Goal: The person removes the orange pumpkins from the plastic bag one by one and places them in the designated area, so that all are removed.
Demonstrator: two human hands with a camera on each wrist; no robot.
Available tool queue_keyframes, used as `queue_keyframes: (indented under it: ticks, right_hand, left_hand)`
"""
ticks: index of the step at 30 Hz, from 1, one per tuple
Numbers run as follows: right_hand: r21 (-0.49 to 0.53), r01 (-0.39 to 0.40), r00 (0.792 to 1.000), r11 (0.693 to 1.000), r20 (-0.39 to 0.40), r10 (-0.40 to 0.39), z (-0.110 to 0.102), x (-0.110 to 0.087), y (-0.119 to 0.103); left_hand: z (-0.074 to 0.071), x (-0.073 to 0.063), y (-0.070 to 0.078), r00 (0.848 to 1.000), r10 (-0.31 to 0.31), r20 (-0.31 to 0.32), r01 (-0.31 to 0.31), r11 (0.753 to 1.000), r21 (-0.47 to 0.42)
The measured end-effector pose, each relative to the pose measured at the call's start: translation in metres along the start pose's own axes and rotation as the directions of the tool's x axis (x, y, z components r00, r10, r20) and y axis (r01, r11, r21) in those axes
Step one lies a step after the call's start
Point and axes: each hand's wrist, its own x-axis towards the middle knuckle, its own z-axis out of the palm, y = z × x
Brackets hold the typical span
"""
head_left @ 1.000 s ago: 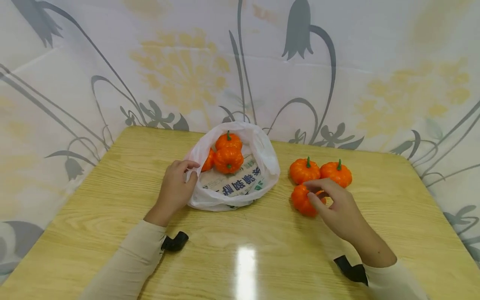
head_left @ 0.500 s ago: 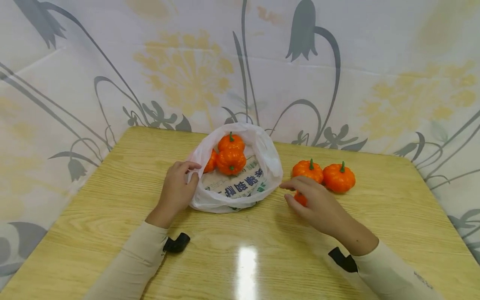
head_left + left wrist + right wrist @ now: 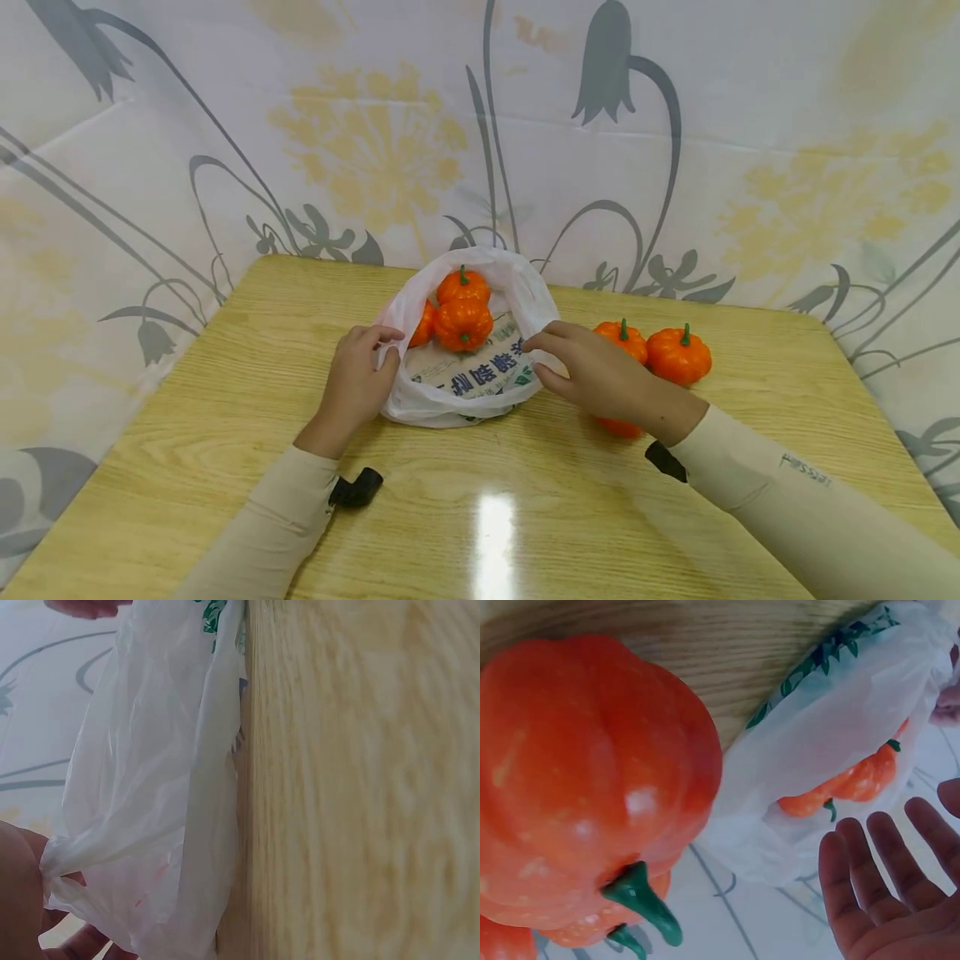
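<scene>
A white plastic bag [image 3: 442,408] stands on the table with its mouth wide and printed lettering showing inside. Several small orange pumpkins with green stems lie in it, one pumpkin [image 3: 463,325] facing up. My left hand [image 3: 352,387] pinches the bag's left rim; in the left wrist view the film bunches between thumb and fingers. At the right rim is my right hand [image 3: 588,367], its extended fingers over the edge. In the right wrist view that hand [image 3: 900,900] holds nothing. Beneath its wrist, a pumpkin [image 3: 621,428] is mostly hidden.
Two more pumpkins sit right of the bag: one pumpkin [image 3: 678,356] in full view, another pumpkin [image 3: 624,335] partly behind the right hand. The wood-grain table [image 3: 420,517] meets a flower-patterned wall covering [image 3: 525,167] at the back.
My right hand has moved left from above the nearest loose pumpkin to the bag's right rim. The left hand stays at the left rim, and the pumpkins stay in place.
</scene>
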Motion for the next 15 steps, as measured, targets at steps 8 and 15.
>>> queue_keyframes:
  ticks: [8,15]
  right_hand:
    - [-0.024,0.009,0.999,1.000,0.040,-0.008,0.001,0.026,0.001]
    - [-0.043,0.010,0.997,0.999,0.077,-0.007,0.007,0.051,0.004]
  left_hand:
    - [0.001,0.002,-0.002,1.000,0.012,0.000,-0.012,1.000,-0.002]
    - [0.001,0.001,0.000,1.000,0.021,0.004,-0.021,1.000,0.004]
